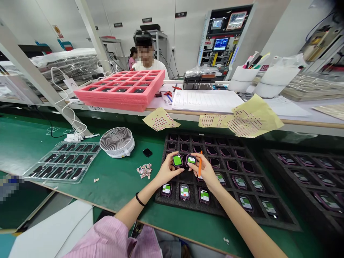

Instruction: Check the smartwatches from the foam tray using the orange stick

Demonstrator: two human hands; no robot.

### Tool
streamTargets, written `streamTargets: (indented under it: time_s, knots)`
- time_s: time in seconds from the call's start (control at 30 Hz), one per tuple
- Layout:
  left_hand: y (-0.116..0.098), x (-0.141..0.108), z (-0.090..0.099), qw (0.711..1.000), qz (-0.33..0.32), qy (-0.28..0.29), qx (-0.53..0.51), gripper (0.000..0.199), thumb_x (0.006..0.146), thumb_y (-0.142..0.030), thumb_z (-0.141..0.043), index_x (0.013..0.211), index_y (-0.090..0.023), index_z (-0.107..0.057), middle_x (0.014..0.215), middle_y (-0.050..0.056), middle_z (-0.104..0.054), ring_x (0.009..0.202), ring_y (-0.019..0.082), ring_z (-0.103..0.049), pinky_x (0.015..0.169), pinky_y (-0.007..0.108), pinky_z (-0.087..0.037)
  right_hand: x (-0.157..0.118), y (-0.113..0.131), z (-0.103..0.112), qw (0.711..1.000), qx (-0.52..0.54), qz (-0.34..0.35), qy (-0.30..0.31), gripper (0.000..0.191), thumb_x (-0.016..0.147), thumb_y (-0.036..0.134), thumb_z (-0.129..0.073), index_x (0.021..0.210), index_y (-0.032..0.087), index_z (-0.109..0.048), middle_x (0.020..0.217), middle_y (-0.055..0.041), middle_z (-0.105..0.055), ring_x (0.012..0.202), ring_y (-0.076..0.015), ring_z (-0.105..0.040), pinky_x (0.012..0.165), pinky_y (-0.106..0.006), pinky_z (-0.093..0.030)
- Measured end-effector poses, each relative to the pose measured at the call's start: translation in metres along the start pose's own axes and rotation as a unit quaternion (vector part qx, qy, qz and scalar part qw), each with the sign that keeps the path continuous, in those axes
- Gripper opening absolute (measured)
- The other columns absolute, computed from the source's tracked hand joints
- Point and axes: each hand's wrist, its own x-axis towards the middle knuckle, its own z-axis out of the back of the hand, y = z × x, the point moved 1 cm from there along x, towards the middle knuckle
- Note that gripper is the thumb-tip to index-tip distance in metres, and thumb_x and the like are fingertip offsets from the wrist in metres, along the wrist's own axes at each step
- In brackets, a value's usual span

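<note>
Over a black foam tray [228, 211] of watches, my left hand [170, 168] holds a purple-framed watch [177, 160] with a green lit screen. Just right of it, my right hand [204, 170] grips a second watch [191, 159] with a green and white screen. An orange stick [200, 164] also rests in my right hand, upright between the fingers. Below my hands, watches with lit screens lie in the front row of the tray, among them one [184, 191] in the middle. Watches in the back rows have dark screens.
Left of the tray are a white fan [117, 142], a dark watch face [147, 152], a pile of small labels [144, 171] and a clear plastic tray [83, 172]. A second foam tray [291, 179] lies right. Pink foam [113, 99] sits on the shelf, a person [158, 68] behind it.
</note>
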Motion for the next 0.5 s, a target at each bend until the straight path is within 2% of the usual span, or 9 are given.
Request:
streamTargets:
  time_s: [0.07, 0.17, 0.33, 0.5]
  knots:
    - [0.000, 0.000, 0.000, 1.000, -0.014, 0.003, 0.012, 0.067, 0.075, -0.028, -0.069, 0.132, -0.020, -0.036, 0.107, 0.007, -0.058, 0.064, 0.008, -0.050, 0.052, 0.021, -0.039, 0.000, 0.000, 0.001, 1.000, -0.003, -0.010, -0.008, 0.045, 0.066, 0.041, -0.076, 0.103, 0.024, -0.055, 0.097, -0.0027, -0.058, 0.059, -0.0120, -0.060, 0.041, -0.022, -0.041]
    - [-0.002, -0.001, 0.000, 0.996, -0.044, -0.002, 0.073, 0.057, 0.077, -0.024, -0.066, 0.129, -0.019, -0.041, 0.107, 0.008, -0.060, 0.072, 0.012, -0.055, 0.060, 0.024, -0.044, 0.001, -0.001, 0.001, 1.000, -0.009, -0.025, -0.009, 0.042, 0.069, 0.045, -0.072, 0.102, 0.023, -0.056, 0.094, -0.0026, -0.058, 0.058, -0.0119, -0.061, 0.041, -0.021, -0.040]
    - [-0.012, -0.003, 0.001, 0.963, -0.151, -0.006, 0.221, 0.044, 0.076, -0.026, -0.070, 0.116, -0.021, -0.053, 0.112, 0.009, -0.058, 0.101, 0.023, -0.055, 0.079, 0.034, -0.048, 0.001, -0.001, -0.003, 0.998, -0.038, -0.028, 0.034, 0.037, 0.072, 0.045, -0.069, 0.101, 0.023, -0.060, 0.092, -0.0013, -0.060, 0.050, -0.0068, -0.052, 0.043, -0.023, -0.044]
    - [-0.017, -0.004, 0.000, 0.951, -0.197, 0.004, 0.237, 0.043, 0.078, -0.026, -0.070, 0.117, -0.022, -0.053, 0.110, 0.009, -0.059, 0.104, 0.023, -0.054, 0.087, 0.039, -0.047, -0.001, -0.001, -0.005, 0.998, -0.051, -0.016, 0.034, 0.034, 0.073, 0.046, -0.068, 0.097, 0.023, -0.060, 0.087, -0.0007, -0.060, 0.047, -0.0072, -0.047, 0.042, -0.024, -0.042]
